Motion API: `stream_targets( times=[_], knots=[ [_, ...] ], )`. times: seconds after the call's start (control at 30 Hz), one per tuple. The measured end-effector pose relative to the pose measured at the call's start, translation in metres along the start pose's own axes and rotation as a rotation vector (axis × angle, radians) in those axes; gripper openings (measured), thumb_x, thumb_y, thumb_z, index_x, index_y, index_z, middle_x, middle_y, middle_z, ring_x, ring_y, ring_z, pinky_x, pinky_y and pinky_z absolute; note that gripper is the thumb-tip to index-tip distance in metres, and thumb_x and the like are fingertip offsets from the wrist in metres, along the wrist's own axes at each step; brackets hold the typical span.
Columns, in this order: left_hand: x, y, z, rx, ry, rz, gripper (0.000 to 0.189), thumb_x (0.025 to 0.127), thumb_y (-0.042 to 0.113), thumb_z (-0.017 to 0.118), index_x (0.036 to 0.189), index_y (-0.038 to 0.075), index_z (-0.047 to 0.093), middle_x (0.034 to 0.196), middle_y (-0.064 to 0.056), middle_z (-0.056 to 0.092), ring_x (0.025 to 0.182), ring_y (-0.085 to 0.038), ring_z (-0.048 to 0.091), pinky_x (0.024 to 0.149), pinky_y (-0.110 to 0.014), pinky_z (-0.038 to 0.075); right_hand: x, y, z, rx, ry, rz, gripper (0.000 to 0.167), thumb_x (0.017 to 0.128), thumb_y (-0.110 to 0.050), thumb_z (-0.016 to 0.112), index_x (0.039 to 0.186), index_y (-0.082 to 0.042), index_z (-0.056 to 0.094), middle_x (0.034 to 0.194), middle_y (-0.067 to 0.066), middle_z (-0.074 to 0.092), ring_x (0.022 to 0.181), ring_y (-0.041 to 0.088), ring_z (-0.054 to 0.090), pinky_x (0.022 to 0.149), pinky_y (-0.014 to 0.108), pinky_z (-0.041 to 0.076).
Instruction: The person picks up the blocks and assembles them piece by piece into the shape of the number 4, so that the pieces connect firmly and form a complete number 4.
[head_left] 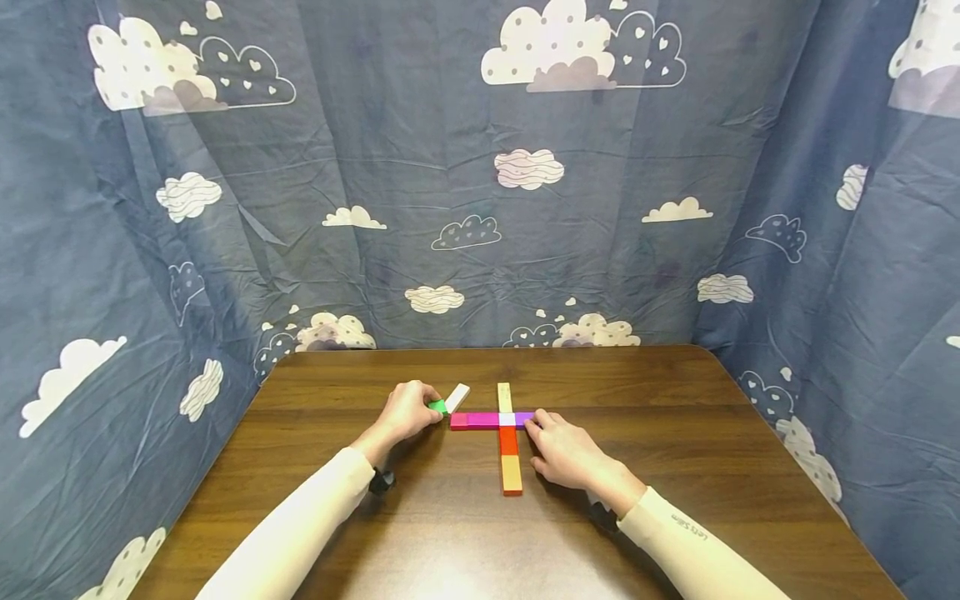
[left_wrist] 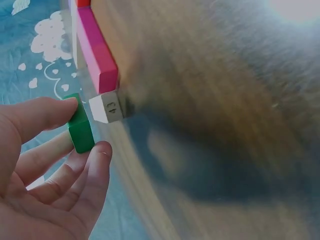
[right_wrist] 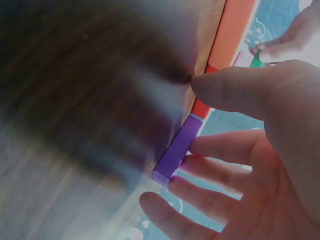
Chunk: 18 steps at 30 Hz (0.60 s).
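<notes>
My left hand [head_left: 403, 414] pinches a small green block [left_wrist: 81, 125] between thumb and fingers at the left of a row of coloured blocks. Beside it a white block [head_left: 457, 398] lies at a slant, a printed number on its end in the left wrist view. Fingertips of my right hand [head_left: 568, 452] touch the far side of a purple block [right_wrist: 177, 150], the thumb spread apart from it. That purple block forms the right arm of a cross, with a white middle piece [head_left: 507, 419] and magenta [head_left: 483, 421] and pink [head_left: 459, 422] blocks leftward.
A pale yellow block [head_left: 504, 397] forms the cross's far arm; red [head_left: 507, 440] and orange [head_left: 512, 475] blocks form its near arm. All lie on a brown wooden table [head_left: 420, 533]. A blue cloud-patterned curtain [head_left: 420, 167] hangs behind and at both sides.
</notes>
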<state>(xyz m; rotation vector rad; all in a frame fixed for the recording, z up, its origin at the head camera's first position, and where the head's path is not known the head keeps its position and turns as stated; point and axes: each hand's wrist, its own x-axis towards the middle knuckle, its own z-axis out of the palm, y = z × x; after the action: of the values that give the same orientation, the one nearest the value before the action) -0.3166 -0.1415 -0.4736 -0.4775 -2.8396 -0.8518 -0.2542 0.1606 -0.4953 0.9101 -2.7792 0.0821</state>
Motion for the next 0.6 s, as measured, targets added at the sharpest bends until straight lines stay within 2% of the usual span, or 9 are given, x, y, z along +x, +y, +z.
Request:
stream_targets(
  times=[0.33, 0.6],
  knots=[
    [0.021, 0.000, -0.002, -0.065, 0.000, -0.042, 0.020, 0.073, 0.011, 0.085, 0.092, 0.008, 0.078, 0.078, 0.002, 0.070, 0.076, -0.015, 0.062, 0.074, -0.036, 0.052, 0.002, -0.001, 0.000, -0.019, -0.009, 0.005, 0.057, 0.079, -0.026, 0.081, 0.126, 0.003, 0.063, 0.112, 0.012, 0.056, 0.110, 0.031, 0.058, 0.083, 0.047, 0.056],
    [0.039, 0.000, 0.003, -0.056, 0.010, -0.039, 0.023, 0.076, 0.015, 0.086, 0.097, 0.009, 0.079, 0.085, 0.000, 0.074, 0.083, -0.018, 0.066, 0.078, -0.038, 0.052, 0.002, -0.002, 0.001, -0.022, -0.034, 0.023, 0.059, 0.080, -0.027, 0.081, 0.127, 0.003, 0.063, 0.113, 0.012, 0.055, 0.110, 0.029, 0.058, 0.082, 0.047, 0.056]
  ],
)
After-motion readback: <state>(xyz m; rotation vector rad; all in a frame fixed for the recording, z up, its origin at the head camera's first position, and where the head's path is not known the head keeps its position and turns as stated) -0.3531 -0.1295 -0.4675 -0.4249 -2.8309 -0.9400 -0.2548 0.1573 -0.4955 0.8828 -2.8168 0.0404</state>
